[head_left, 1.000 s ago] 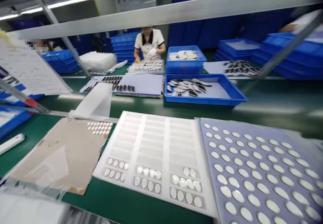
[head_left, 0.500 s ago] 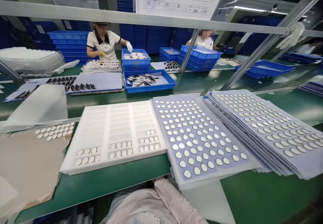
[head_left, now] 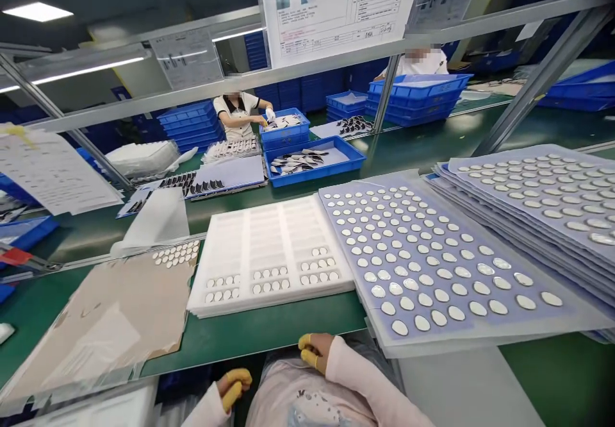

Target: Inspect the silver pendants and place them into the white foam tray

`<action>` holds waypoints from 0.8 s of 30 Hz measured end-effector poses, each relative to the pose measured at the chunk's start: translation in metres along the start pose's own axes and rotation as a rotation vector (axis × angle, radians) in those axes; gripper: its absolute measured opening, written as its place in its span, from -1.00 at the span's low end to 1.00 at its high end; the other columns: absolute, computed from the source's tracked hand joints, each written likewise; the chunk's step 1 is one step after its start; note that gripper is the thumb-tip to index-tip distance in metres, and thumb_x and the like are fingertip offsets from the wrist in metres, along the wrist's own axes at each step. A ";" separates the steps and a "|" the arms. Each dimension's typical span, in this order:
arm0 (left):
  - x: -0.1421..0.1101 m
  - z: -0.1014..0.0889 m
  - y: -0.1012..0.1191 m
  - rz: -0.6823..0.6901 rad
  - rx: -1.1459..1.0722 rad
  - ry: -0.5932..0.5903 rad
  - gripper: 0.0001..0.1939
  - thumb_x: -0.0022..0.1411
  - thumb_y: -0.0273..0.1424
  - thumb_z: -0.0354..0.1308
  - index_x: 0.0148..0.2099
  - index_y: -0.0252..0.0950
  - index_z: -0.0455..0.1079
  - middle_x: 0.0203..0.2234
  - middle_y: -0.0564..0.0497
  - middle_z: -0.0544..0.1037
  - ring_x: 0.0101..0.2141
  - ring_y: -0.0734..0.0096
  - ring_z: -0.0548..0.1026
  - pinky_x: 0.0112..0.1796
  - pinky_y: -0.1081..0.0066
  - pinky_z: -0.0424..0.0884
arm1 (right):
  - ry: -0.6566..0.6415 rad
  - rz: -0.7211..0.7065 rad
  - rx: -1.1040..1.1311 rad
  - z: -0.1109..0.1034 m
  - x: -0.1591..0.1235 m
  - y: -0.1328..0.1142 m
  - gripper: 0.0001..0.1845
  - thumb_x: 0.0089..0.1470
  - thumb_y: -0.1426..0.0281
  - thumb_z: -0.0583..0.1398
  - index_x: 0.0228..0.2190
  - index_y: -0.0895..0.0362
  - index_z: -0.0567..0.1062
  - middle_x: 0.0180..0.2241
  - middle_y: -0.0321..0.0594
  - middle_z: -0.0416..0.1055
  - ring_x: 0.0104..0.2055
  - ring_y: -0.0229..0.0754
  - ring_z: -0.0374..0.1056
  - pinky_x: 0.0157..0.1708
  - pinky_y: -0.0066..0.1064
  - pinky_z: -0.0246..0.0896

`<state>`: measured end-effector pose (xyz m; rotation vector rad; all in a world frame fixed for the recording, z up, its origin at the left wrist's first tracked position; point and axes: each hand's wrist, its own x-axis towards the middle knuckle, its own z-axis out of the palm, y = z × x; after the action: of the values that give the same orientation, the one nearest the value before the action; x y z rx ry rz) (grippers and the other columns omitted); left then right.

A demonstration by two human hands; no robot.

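Observation:
My left hand (head_left: 232,390) hangs low in front of the table edge, with yellow finger covers on its fingertips. Its fingers are loosely bent and no object shows in them. Over my lap, my right hand (head_left: 316,352) wears the same covers, thumb and finger slightly apart, holding nothing visible. Closest beyond the hands is a white foam tray (head_left: 269,304) with rows of slots; small white oval pieces (head_left: 271,284) with dark rims fill some front slots. To its right lies a bluish sheet (head_left: 358,247) bearing many more such pieces in rows.
A stack of similar loaded sheets (head_left: 509,222) stands at right. Brown cardboard (head_left: 125,292) with a cluster of ovals lies left. Behind are a blue bin (head_left: 317,174) of dark-and-white curved pieces and a metal frame (head_left: 331,61). A co-worker (head_left: 237,116) reaches into another bin.
The view has swung left and tilted up, so the tray and sheets sit further right. Both my hands have come into view. The co-worker's two hands are now together at the bin.

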<state>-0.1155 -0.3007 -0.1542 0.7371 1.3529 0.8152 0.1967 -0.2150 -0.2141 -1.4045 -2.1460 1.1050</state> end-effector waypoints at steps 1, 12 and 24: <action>0.002 -0.012 0.008 0.050 0.014 0.086 -0.52 0.04 0.00 0.36 -0.16 -0.27 0.53 -0.31 -0.16 0.62 -0.21 0.02 0.61 -0.14 0.08 0.55 | 0.087 0.003 0.047 -0.004 -0.001 0.004 -0.87 0.04 0.38 0.23 -0.34 0.04 0.60 -0.50 -0.29 0.57 -0.50 -0.20 0.47 -0.49 -0.46 0.37; 0.103 -0.074 0.087 0.515 0.197 0.869 -0.50 0.17 -0.21 0.24 0.10 -0.34 0.35 -0.06 -0.18 0.51 0.03 0.00 0.48 0.06 -0.02 0.42 | 0.878 0.274 0.150 -0.041 0.003 0.052 -0.42 0.03 0.30 0.13 0.11 0.16 0.30 -0.04 0.02 0.45 -0.41 -0.11 0.40 -0.12 -0.05 0.43; 0.118 -0.061 0.065 0.543 0.242 0.970 -0.33 0.21 -0.01 0.05 0.23 -0.34 0.28 0.05 -0.21 0.50 0.12 -0.08 0.45 0.16 0.08 0.36 | 0.751 0.367 0.033 -0.070 0.016 0.064 -0.52 -0.05 0.26 0.14 -0.09 0.19 0.49 -0.67 -0.32 0.25 -0.46 0.07 0.36 -0.13 0.01 0.31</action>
<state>-0.1771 -0.1671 -0.1674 0.9670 2.1773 1.5817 0.2738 -0.1583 -0.2206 -1.8620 -1.3673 0.5599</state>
